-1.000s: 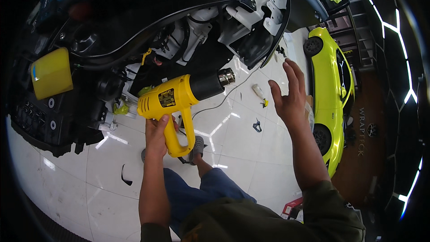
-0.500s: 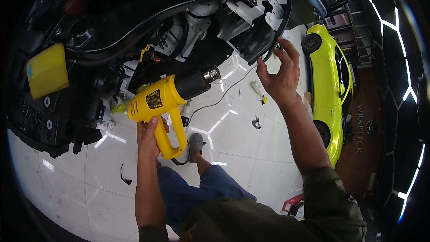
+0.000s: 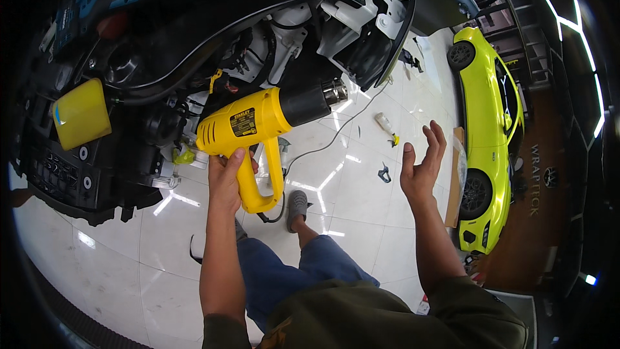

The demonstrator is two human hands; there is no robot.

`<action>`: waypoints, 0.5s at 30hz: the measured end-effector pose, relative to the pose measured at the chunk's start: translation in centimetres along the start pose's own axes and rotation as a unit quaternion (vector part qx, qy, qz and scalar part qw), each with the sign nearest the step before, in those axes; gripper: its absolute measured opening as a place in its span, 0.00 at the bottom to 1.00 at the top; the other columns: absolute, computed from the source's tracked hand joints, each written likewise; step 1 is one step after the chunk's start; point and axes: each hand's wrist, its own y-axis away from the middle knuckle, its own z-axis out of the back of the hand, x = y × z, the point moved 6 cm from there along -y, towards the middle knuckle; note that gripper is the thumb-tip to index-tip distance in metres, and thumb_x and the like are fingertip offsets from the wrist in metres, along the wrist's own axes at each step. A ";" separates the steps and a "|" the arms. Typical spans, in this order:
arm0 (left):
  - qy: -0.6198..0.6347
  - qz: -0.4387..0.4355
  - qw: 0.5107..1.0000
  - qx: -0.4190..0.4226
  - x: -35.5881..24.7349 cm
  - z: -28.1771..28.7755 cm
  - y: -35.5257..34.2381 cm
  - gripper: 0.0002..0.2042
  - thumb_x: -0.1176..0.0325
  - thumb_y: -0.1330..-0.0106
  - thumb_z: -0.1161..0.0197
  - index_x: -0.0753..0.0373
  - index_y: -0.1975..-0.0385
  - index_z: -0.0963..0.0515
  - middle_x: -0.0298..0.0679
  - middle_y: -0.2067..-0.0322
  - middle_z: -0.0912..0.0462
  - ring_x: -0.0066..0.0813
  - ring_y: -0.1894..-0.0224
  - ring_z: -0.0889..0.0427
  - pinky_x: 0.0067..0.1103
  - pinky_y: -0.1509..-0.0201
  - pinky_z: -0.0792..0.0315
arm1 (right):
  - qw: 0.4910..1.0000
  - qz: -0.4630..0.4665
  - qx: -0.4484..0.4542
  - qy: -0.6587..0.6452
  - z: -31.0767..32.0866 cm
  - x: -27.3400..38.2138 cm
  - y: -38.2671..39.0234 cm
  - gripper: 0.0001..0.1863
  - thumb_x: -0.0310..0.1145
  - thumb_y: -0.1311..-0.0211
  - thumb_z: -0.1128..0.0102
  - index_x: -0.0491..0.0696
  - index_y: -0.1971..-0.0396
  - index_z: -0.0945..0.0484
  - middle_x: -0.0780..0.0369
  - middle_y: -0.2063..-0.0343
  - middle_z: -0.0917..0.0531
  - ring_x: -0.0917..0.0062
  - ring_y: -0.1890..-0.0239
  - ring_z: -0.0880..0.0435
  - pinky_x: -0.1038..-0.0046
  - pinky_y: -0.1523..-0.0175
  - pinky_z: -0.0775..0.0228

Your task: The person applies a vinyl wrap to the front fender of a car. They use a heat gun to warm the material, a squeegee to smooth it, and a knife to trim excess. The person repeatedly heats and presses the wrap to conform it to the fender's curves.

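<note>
left hand grip closed on yellow heat gun | right hand open, empty | cord end hidden

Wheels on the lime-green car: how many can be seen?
2. On the lime-green car, one wheel is at the far end and one wheel at the near end. The wheels on its other side are hidden.

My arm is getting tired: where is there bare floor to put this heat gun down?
Bare white tile lies lower left, between the black car front and the left forearm. The floor between the right hand and the car is littered with a bottle, scraps and the cord. The left hand holds the heat gun.
</note>
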 end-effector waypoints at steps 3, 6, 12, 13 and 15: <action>-0.009 -0.014 1.000 0.019 -0.4 -0.3 -0.4 0.19 0.63 0.36 0.36 0.58 0.50 0.36 0.41 0.68 0.22 0.27 0.71 0.21 0.22 0.65 0.24 | 1.000 -0.014 0.002 -0.007 0.1 -0.6 0.6 0.23 0.29 0.37 0.44 0.42 0.44 0.37 0.48 0.39 0.39 0.52 0.37 0.37 0.57 0.37 0.41; -0.017 -0.022 0.999 0.024 -0.7 -0.6 -0.5 0.19 0.63 0.36 0.36 0.58 0.51 0.36 0.41 0.68 0.22 0.27 0.71 0.21 0.23 0.65 0.24 | 1.000 -0.022 -0.002 -0.022 0.4 -0.8 0.5 0.23 0.28 0.38 0.44 0.42 0.44 0.36 0.48 0.40 0.38 0.52 0.38 0.36 0.58 0.37 0.40; -0.013 -0.013 0.999 -0.029 -1.1 -0.7 -0.1 0.20 0.69 0.37 0.35 0.60 0.50 0.37 0.41 0.68 0.22 0.27 0.73 0.21 0.22 0.67 0.22 | 0.990 -0.040 -0.028 -0.135 -0.4 3.4 -3.0 0.29 0.31 0.40 0.40 0.40 0.41 0.38 0.48 0.41 0.33 0.59 0.38 0.34 0.61 0.35 0.43; -0.018 -0.015 0.999 -0.045 -1.2 -0.1 0.2 0.20 0.70 0.37 0.36 0.60 0.50 0.37 0.41 0.68 0.22 0.27 0.73 0.21 0.22 0.67 0.22 | 0.986 -0.041 -0.028 -0.161 -1.0 4.9 -4.4 0.32 0.31 0.42 0.38 0.38 0.40 0.41 0.47 0.41 0.35 0.55 0.38 0.35 0.61 0.35 0.43; -0.024 -0.018 0.997 -0.071 -0.9 0.8 0.7 0.19 0.70 0.37 0.36 0.60 0.50 0.37 0.41 0.68 0.23 0.27 0.73 0.22 0.22 0.68 0.23 | 0.983 -0.033 -0.041 -0.175 -1.8 7.9 -7.1 0.38 0.32 0.45 0.36 0.36 0.38 0.45 0.44 0.40 0.37 0.50 0.38 0.37 0.61 0.34 0.44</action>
